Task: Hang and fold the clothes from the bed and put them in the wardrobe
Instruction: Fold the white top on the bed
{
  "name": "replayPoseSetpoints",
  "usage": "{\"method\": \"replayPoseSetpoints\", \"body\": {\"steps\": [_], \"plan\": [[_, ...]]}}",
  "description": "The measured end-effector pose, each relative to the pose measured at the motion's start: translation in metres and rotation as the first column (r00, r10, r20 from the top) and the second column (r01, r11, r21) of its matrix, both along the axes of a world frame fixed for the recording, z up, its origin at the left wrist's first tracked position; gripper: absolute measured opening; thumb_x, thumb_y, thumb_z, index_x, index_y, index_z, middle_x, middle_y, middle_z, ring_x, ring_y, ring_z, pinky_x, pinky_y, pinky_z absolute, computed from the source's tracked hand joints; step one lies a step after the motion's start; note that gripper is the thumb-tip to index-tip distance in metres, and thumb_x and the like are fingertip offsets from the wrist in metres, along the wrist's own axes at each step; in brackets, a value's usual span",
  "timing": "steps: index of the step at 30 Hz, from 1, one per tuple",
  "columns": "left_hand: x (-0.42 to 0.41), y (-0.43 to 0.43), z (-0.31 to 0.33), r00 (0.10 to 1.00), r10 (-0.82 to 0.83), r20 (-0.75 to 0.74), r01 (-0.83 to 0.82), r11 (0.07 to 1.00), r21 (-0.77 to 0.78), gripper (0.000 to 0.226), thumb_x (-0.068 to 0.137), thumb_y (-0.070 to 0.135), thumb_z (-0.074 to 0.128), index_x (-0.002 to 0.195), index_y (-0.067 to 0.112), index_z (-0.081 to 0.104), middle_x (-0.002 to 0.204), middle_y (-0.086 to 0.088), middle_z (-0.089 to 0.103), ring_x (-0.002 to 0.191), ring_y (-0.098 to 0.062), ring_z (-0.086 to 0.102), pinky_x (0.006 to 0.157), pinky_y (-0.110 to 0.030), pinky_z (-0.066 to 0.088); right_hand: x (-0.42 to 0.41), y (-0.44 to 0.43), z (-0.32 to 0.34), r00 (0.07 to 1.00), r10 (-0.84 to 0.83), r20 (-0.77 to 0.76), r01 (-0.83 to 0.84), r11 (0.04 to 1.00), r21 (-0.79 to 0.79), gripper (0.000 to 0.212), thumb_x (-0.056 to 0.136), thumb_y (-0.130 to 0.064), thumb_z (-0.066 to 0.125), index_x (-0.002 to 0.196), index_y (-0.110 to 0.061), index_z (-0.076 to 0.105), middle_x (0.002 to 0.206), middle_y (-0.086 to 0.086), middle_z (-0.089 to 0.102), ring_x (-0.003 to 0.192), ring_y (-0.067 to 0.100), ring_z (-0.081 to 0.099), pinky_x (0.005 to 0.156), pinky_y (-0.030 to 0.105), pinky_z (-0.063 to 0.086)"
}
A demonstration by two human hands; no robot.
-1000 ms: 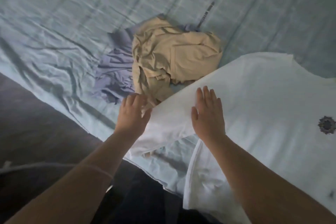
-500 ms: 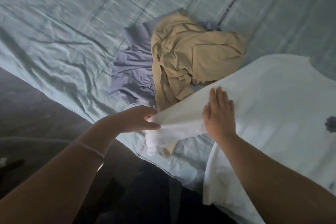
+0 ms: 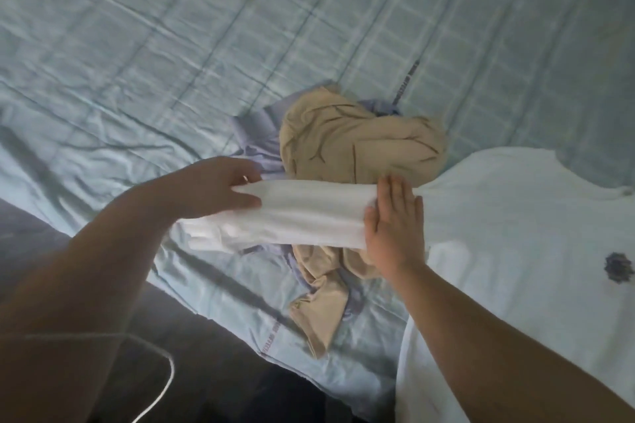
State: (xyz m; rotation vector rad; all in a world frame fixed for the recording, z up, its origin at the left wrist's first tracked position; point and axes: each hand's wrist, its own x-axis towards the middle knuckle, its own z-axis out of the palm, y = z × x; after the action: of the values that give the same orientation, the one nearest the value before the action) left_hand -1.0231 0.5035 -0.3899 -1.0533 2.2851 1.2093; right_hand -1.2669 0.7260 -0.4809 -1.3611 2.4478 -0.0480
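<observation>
Moved: sleeve [image 3: 309,216], lower before, now stretches over beige pile [image 3: 360,144].
Grip: left hand [image 3: 213,189] pinches sleeve end.
Hold: right hand [image 3: 395,230] flat on shirt [image 3: 515,233].

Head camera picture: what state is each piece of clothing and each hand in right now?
white T-shirt: spread flat, one side lifted and stretched leftward.
tan garment: crumpled in a heap, unfolded.
lilac garment: crumpled, partly under the tan garment.
left hand: grips the lifted part of the white T-shirt.
right hand: fingers straight, pressing flat on the white T-shirt.
bed sheet: wrinkled.
</observation>
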Motion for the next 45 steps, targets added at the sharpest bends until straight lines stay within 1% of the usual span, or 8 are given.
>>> {"method": "replayPoseSetpoints", "body": {"steps": [4, 15, 18, 23, 30, 37, 41, 45], "plan": [[0.011, -0.007, -0.058, 0.951, -0.125, 0.282, 0.121, 0.992, 0.029, 0.037, 0.089, 0.050, 0.067, 0.110, 0.019, 0.063, 0.115, 0.000, 0.064, 0.104, -0.020, 0.059, 0.086, -0.030, 0.043, 0.015, -0.001, -0.027, 0.999, 0.003, -0.038, 0.000, 0.996, 0.084, 0.062, 0.099, -0.039, 0.019, 0.157, -0.015, 0.019, 0.164, 0.011, 0.019, 0.150, 0.033, 0.018, 0.116, 0.061, 0.021], [0.073, 0.009, -0.081, 0.984, 0.155, 0.083, -0.147, 0.984, -0.098, 0.044, 0.085, 0.023, 0.076, 0.128, 0.018, 0.064, 0.118, -0.004, 0.067, 0.110, -0.026, 0.061, 0.087, -0.032, 0.044, -0.022, -0.006, 0.005, 0.989, -0.136, 0.064, 0.140, 0.989, -0.052, 0.042, 0.079, -0.004, 0.043, 0.110, -0.019, 0.067, 0.105, 0.008, 0.062, 0.098, 0.035, 0.053, 0.076, 0.042, 0.048], [0.078, 0.011, -0.063, 0.889, 0.439, -0.127, -0.422, 0.896, 0.141, 0.015, 0.085, 0.026, 0.078, 0.097, 0.030, 0.069, 0.084, 0.002, 0.072, 0.077, -0.011, 0.068, 0.063, -0.016, 0.047, -0.035, -0.012, 0.010, 0.994, -0.098, 0.052, 0.089, 0.984, 0.157, 0.030, 0.085, -0.013, 0.049, 0.105, -0.027, 0.065, 0.096, 0.005, 0.062, 0.092, 0.029, 0.056, 0.076, 0.038, 0.051], [0.078, 0.026, -0.052, 0.742, 0.650, -0.164, -0.497, 0.697, 0.516, 0.037, 0.068, 0.042, 0.079, 0.102, 0.029, 0.071, 0.086, -0.003, 0.075, 0.069, -0.013, 0.071, 0.055, -0.018, 0.051, -0.047, -0.023, 0.014, 0.998, 0.020, 0.059, -0.042, 0.918, 0.395, 0.018, 0.088, -0.021, 0.054, 0.101, -0.028, 0.065, 0.094, 0.000, 0.061, 0.083, 0.023, 0.056, 0.070, 0.032, 0.045], [0.088, 0.023, -0.070, 0.681, 0.718, -0.143, -0.525, 0.615, 0.588, 0.057, 0.063, 0.032, 0.086, 0.116, 0.031, 0.065, 0.102, -0.005, 0.073, 0.081, -0.019, 0.071, 0.060, -0.029, 0.054, -0.049, -0.028, 0.027, 0.971, -0.225, 0.084, 0.240, 0.938, -0.252, 0.013, 0.092, -0.014, 0.054, 0.100, -0.023, 0.049, 0.110, 0.006, 0.049, 0.078, 0.023, 0.045, 0.069, 0.034, 0.038], [0.088, 0.030, -0.094, 0.394, 0.918, -0.055, -0.707, 0.340, 0.620, 0.029, 0.070, 0.025, 0.085, 0.096, 0.018, 0.075, 0.094, -0.009, 0.073, 0.083, -0.026, 0.071, 0.063, -0.041, 0.060, -0.029, -0.037, 0.001, 0.983, -0.097, 0.157, 0.125, 0.976, -0.180, 0.056, 0.095, -0.013, 0.055, 0.149, -0.009, 0.039, 0.153, 0.013, 0.040, 0.141, 0.030, 0.037, 0.117, 0.040, 0.030], [0.085, 0.042, -0.104, 0.228, 0.973, 0.045, -0.747, 0.145, 0.649, 0.014, 0.090, 0.011, 0.069, 0.104, 0.011, 0.067, 0.093, -0.010, 0.070, 0.080, -0.024, 0.070, 0.061, -0.038, 0.058, -0.008, -0.011, -0.015, 0.993, -0.033, -0.114, 0.023, 0.996, -0.088, 0.063, 0.098, -0.026, 0.041, 0.157, -0.016, 0.020, 0.164, 0.014, 0.019, 0.150, 0.033, 0.019, 0.119, 0.053, 0.019], [0.088, 0.053, -0.107, 0.203, 0.979, -0.013, -0.808, 0.175, 0.562, 0.011, 0.094, 0.013, 0.065, 0.100, 0.023, 0.065, 0.095, -0.007, 0.063, 0.080, -0.024, 0.061, 0.056, -0.032, 0.053, -0.003, 0.001, -0.034, 0.995, 0.002, -0.104, -0.003, 1.000, -0.019, 0.061, 0.101, -0.037, 0.021, 0.159, -0.023, 0.008, 0.166, 0.011, 0.009, 0.152, 0.031, 0.010, 0.118, 0.060, 0.017]]}}
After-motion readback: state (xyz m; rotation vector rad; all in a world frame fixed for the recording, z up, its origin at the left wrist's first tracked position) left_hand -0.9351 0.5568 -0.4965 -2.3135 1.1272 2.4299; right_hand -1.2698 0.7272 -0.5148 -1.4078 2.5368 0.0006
